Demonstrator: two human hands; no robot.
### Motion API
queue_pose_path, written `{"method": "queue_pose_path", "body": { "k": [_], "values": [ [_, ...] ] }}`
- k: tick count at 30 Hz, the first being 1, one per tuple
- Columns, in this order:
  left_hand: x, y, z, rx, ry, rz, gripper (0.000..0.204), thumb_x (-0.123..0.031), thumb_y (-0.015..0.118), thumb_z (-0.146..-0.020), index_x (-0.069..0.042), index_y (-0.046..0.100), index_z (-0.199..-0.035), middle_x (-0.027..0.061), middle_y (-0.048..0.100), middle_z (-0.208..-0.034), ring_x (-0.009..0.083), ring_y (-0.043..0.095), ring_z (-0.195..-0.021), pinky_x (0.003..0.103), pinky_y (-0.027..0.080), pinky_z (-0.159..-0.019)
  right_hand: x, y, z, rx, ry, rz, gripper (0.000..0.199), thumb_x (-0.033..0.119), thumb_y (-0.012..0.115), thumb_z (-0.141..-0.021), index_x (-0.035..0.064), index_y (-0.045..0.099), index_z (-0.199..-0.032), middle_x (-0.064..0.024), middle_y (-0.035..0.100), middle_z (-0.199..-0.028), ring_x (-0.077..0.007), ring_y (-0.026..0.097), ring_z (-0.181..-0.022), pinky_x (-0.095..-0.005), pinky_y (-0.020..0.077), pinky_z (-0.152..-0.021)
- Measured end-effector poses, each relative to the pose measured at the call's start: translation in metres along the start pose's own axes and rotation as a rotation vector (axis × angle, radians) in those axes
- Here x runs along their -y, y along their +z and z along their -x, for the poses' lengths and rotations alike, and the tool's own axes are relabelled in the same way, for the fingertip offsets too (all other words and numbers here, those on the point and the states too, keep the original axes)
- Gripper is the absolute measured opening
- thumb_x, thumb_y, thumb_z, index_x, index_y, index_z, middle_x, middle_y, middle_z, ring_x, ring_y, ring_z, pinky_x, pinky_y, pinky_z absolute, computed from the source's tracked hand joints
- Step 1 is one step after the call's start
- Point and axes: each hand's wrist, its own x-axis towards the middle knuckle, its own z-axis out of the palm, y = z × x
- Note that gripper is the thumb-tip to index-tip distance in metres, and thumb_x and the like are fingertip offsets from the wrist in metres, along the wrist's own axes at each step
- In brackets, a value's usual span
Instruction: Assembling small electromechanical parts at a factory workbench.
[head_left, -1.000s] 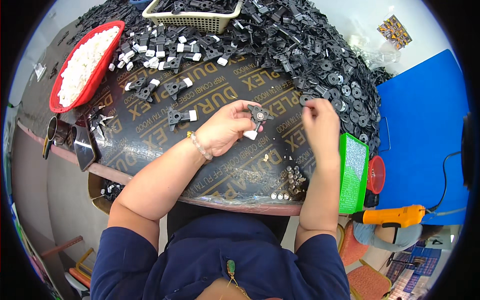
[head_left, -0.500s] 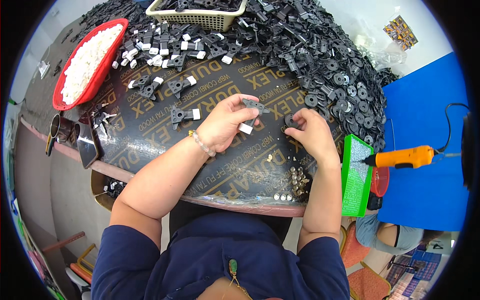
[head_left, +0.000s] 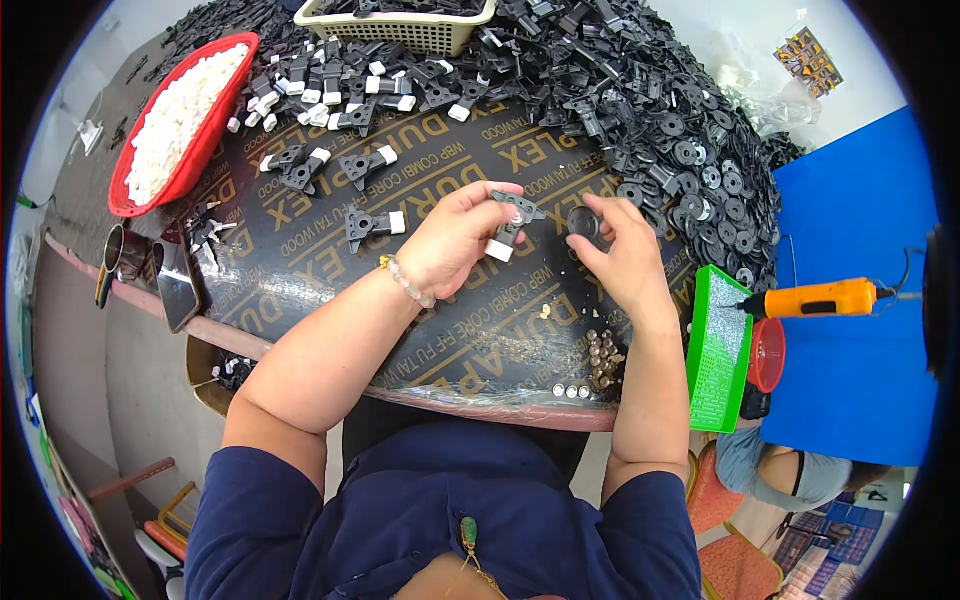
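Note:
My left hand (head_left: 452, 240) is closed on a black plastic bracket (head_left: 512, 208) that ends in a white tip (head_left: 498, 251). A small shiny round piece shows at the bracket's middle, by the thumb. Just to its right, my right hand (head_left: 632, 265) pinches a round black disc (head_left: 582, 224) between thumb and fingers, its dark hollow face toward me. Bracket and disc are apart, both held above the table. Another white-tipped bracket (head_left: 374, 230) lies left of my left hand, with several more (head_left: 304, 170) farther back.
Heaped black parts (head_left: 600, 80) and discs (head_left: 712, 200) cover the far and right table. A red basket (head_left: 196, 165) holds white pieces; a beige basket (head_left: 400, 36) stands behind. Small metal balls (head_left: 603, 360) lie near the front edge. An orange electric screwdriver (head_left: 820, 298) hangs over a green tray (head_left: 718, 390).
My right hand has turned the disc so its hollow face shows. The bracket in my left hand has turned a little, and a shiny round piece now shows on it.

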Motion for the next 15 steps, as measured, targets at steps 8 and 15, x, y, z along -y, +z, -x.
{"method": "queue_pose_path", "body": {
  "k": [8,15],
  "values": [
    [0.009,0.006,-0.001,0.024,-0.035,0.04,0.029,-0.009,0.046,-0.104,-0.002,0.059,-0.128,0.0077,0.068,-0.109,0.0141,0.067,-0.093,0.03,0.056,-0.082,0.036,0.017,0.003,-0.164,-0.28,-0.057,0.048,0.01,0.081,-0.075,0.0012,0.068,-0.12,-0.0121,0.068,-0.114,-0.0276,0.065,-0.104,-0.0354,0.0529,-0.088],
    [0.012,0.006,-0.001,0.046,-0.033,0.048,0.026,-0.011,0.048,-0.105,-0.003,0.061,-0.126,0.0052,0.069,-0.107,0.0126,0.067,-0.092,0.029,0.056,-0.082,0.042,0.011,0.007,-0.016,-0.299,-0.215,0.058,0.001,0.078,-0.075,0.0048,0.064,-0.131,-0.0129,0.068,-0.125,-0.0308,0.063,-0.117,-0.0391,0.0498,-0.101]
  ]
}}
